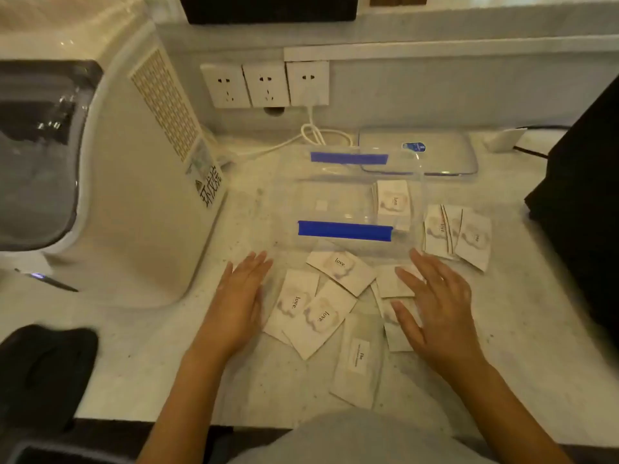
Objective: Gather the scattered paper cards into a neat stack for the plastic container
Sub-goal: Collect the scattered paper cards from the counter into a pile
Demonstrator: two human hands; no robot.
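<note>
Several paper cards lie loose and overlapping on the marble countertop near its front edge, just in front of the clear plastic container; a second fan of cards rests toward the right side of the countertop, beside the container's right wall, and one small stack already stands inside the container at its right end. The main risk is a skewed or split stack: the cards lie at differing angles, so a sweep inward would likely ride one under another or flip it. One long printed card sits closest to the front edge and could be pushed off if the sweep drags toward the person. The right-hand fan may be missed altogether. The container looks light and could slide back toward the wall sockets if nudged. The left hand is flat and open, palm down, at the left margin of the scatter, gripping nothing. The right hand is likewise open with fingers spread, resting over the rightmost cards, holding none.
</note>
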